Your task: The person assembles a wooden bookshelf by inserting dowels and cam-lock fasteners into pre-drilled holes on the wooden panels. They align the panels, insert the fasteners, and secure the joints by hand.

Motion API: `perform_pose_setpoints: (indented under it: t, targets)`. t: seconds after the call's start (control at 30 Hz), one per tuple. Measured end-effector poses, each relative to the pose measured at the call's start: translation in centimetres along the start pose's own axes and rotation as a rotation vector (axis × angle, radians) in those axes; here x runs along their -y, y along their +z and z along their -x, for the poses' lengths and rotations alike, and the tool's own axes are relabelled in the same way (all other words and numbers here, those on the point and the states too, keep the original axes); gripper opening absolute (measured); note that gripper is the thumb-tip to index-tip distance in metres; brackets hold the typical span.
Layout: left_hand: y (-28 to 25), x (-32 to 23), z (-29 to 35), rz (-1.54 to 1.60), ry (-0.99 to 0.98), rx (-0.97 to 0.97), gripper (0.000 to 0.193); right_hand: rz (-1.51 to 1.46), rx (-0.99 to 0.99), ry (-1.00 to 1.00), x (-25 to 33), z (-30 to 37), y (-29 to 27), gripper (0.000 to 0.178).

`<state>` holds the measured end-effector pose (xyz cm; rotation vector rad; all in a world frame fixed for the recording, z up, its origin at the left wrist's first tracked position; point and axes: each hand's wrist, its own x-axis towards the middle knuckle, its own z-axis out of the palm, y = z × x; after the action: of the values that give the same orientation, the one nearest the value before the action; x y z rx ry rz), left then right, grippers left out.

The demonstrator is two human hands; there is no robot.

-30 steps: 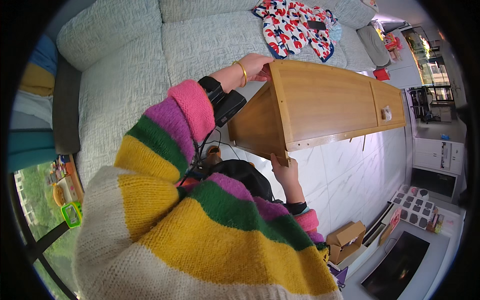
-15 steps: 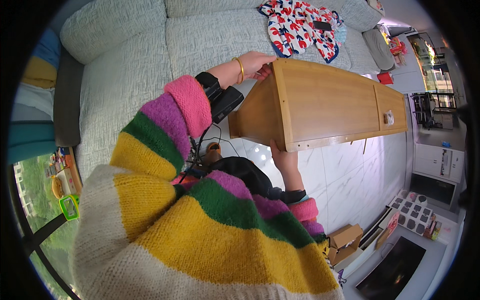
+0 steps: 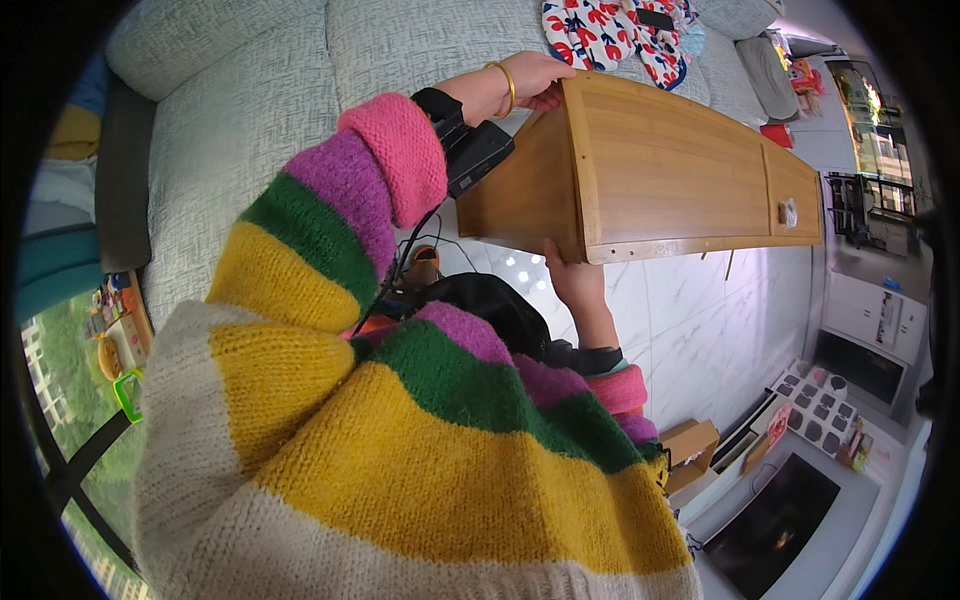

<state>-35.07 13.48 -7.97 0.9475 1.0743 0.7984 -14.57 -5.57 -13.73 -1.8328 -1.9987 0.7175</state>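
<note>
A long light-brown wooden piece of furniture [image 3: 670, 165], boxy with slanting end panels, reaches from the middle of the view to the right. A small pale object [image 3: 788, 212] sits on its flat face near the far end. At the upper near corner my left hand [image 3: 532, 80], with a gold bangle at the wrist, has its fingers curled round the edge. Lower down, my right hand [image 3: 578, 288] grips the bottom near corner, its thumb against the end panel and its other fingers hidden beneath. A black device [image 3: 480, 158] is strapped at my left wrist.
Behind the wooden piece stands a pale grey sofa [image 3: 240, 110] with a patterned cloth [image 3: 600, 40] and a dark phone [image 3: 655, 19] on it. Cables [image 3: 412, 245] hang below my left forearm. An open cardboard box [image 3: 690, 455] rests on the marble-tiled floor [image 3: 690, 340] at right.
The wooden piece and both hands sit higher in the view, as do the sofa and the cardboard box. Both hands keep their hold on the same corners.
</note>
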Motion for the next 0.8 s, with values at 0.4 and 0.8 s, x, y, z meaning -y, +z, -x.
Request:
perform_pose_setpoints:
  t: [0.4, 0.8]
  targets:
    - [0.1, 0.3, -0.4, 0.094, 0.002, 0.085, 0.025, -0.099, 0.119, 0.169, -0.8, -0.5, -2.7, 0.024]
    - [-0.3, 0.7, -1.1, 0.146, 0.062, 0.108, 0.023, -0.143, -0.036, -0.039, -0.7, -0.7, -1.2, 0.021]
